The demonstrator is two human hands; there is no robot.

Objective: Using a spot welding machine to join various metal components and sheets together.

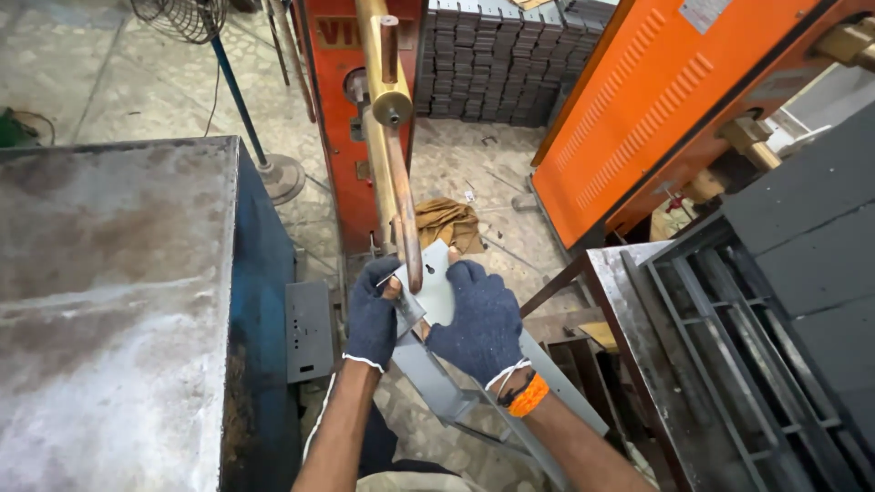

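Observation:
Both my hands wear dark blue knit gloves. My left hand grips the left edge of a grey sheet-metal bracket near its top. My right hand holds the same bracket from the right side. The bracket's long grey body slopes down toward my lap. A copper electrode arm of an orange spot-welding machine comes down from above, and its tip sits on the bracket between my hands.
A grey metal-topped blue bench stands at left. An orange machine is at upper right, stacked dark metal parts behind, and a grey rack of frames and sheets at right. A brown rag lies on the floor.

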